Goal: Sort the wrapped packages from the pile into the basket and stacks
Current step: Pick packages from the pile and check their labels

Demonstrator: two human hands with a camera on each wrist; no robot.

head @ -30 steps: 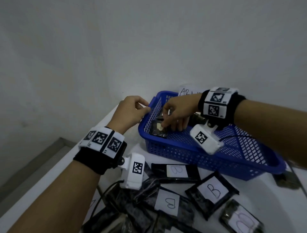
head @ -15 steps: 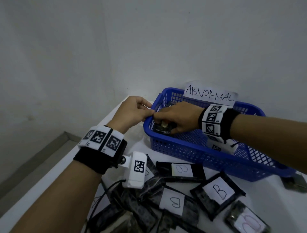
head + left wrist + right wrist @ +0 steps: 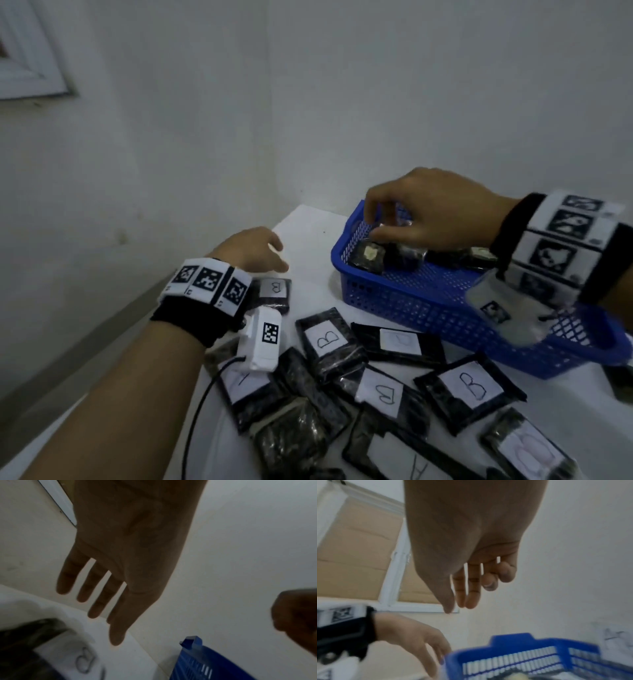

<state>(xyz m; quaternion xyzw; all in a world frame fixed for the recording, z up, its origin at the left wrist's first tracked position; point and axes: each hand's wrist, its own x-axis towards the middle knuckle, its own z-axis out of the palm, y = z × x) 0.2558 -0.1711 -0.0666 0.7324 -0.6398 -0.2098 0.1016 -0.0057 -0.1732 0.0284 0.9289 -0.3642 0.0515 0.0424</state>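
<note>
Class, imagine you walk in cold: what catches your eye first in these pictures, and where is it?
The blue plastic mesh basket at the table's far right, holding dark wrapped packages, stands out first. The empty right hand hovers above it. In front sprawls a pile of black packages with handwritten B labels.

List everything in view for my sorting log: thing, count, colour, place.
Blue plastic mesh basket: one, blue, table's far right.
Black wrapped packages in basket: several, exact count unclear.
Black wrapped packages with white paper labels: about ten, mostly marked B, piled on the near table.
White table: one, against the grey wall.
White-framed window: one, left wall.
Left hand: open, beside the basket, empty.
Right hand: open, above the basket, empty.
</note>
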